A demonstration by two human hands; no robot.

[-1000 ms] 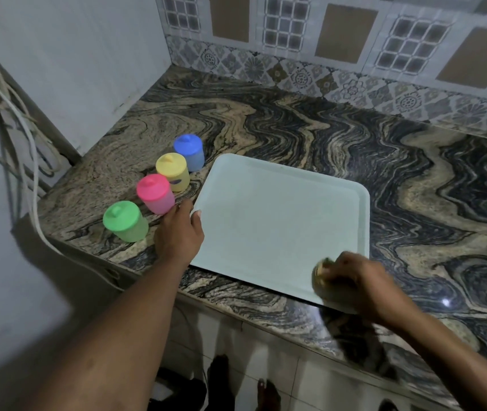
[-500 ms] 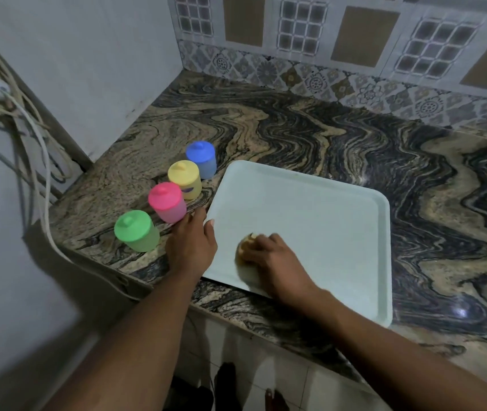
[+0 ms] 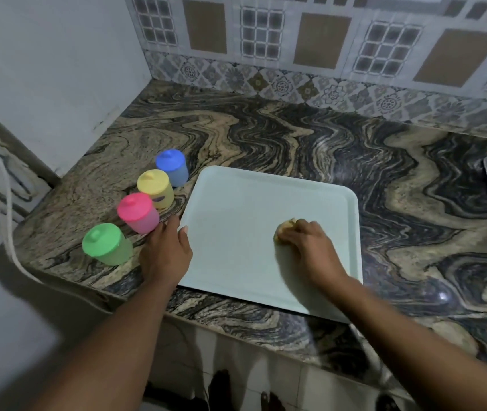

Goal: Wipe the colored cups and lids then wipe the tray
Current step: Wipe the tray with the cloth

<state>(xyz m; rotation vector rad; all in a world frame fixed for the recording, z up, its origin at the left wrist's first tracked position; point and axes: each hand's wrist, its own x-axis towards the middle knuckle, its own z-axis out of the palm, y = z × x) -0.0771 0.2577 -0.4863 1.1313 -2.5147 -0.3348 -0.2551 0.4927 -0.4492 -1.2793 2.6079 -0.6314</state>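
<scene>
- While the right hand (image 3: 310,244) grips a small yellowish cloth (image 3: 285,228), fingers curled over it, it presses the cloth onto the middle of a pale tray (image 3: 236,200).
- The cloth is too bunched to tell whether it is a rag or a sponge.
- The left hand (image 3: 165,250) lies open against the tray's left edge, with straight fingers and the thumb on the rim.
- The tray lies flat on a swirled stone surface (image 3: 295,134), with its near side close to the front edge.
- Four lidded cups stand upright in a row just left of the tray: the blue cup (image 3: 172,167) is farthest, then the yellow cup (image 3: 156,188), the pink cup (image 3: 138,213), and the green cup (image 3: 106,244) nearest.
- The pink cup stands just beside the left fingertips.
- Judging by this layout, the cups are finished and wiping the tray is the step in hand.
- To do it well, the left hand should press down firmly so the tray cannot slide toward the front edge.
- Overlapping strokes should cover the whole floor of the tray, then follow the raised rim and the rounded corners.
- The patch under the left thumb needs a shifted hold, made without knocking the pink cup.
</scene>
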